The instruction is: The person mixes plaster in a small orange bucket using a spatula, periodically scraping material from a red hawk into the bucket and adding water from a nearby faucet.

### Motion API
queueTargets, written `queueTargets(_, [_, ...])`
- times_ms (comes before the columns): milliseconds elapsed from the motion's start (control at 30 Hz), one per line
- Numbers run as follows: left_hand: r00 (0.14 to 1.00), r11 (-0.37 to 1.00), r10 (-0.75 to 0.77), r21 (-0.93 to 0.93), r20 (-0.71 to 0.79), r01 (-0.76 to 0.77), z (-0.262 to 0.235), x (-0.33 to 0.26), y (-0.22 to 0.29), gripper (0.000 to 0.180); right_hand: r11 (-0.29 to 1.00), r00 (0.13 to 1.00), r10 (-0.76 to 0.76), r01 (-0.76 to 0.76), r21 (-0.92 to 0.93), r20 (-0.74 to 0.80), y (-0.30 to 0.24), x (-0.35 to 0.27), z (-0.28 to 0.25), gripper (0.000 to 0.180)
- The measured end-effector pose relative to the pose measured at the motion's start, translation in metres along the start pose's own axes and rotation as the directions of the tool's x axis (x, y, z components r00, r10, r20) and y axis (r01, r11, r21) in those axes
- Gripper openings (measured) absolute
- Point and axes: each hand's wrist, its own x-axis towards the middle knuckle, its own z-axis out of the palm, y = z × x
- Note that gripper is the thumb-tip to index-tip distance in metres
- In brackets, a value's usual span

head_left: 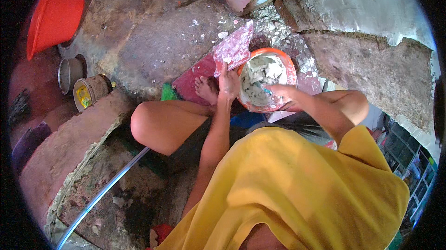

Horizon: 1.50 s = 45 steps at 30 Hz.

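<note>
A person's right hand (282,95) is gripping a round orange plastic bucket (266,81) of grey mortar (260,75) while the left hand (228,84) is clutching a mortar-smeared flat red board (234,48).

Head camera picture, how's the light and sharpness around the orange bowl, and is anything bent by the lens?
Head view: soft daylight, no harsh glare; the round orange plastic bowl of grey paste and left hand read fairly sharp, the right hand slightly smeared. The fisheye bends the thin metal pipe and leaves black corners; the red plastic basin sits warped near the rim.

body: person wearing loose yellow garment (297,189) | arms: showing bare, sleeveless | foot (206,89): going bare, no shoe, just above garment
</note>
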Motion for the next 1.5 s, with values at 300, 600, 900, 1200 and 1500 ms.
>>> queueTargets(300, [0.999,0.996,0.052,0.076,0.005,-0.053,-0.012,0.001,-0.002,0.052,0.789,0.901,-0.346,0.129,-0.600,-0.261,0.000,-0.090,0.016,0.045])
queueTargets(600, [1.000,0.999,0.002,-0.036,-0.004,-0.002,-0.002,-0.001,0.001,0.047,0.058,0.784,-0.619,-0.012,-0.998,-0.046,-0.041,-0.033,0.032,0.041])
queueTargets(900, [0.996,0.996,0.088,0.001,0.002,-0.088,-0.003,-0.004,0.000,0.045,0.966,0.988,0.153,-0.142,0.217,-0.036,-0.028,-0.076,0.031,0.030])
queueTargets(1200, [0.996,0.995,0.092,0.028,-0.008,-0.092,0.012,-0.010,0.002,0.045,0.072,0.571,-0.819,0.002,-0.997,-0.058,-0.084,-0.148,0.006,0.041])
queueTargets(1500, [0.991,0.989,0.132,0.067,-0.018,-0.131,0.006,0.001,0.005,0.042,-0.230,0.572,-0.803,-0.037,-0.972,0.169,-0.145,-0.065,0.065,0.010])
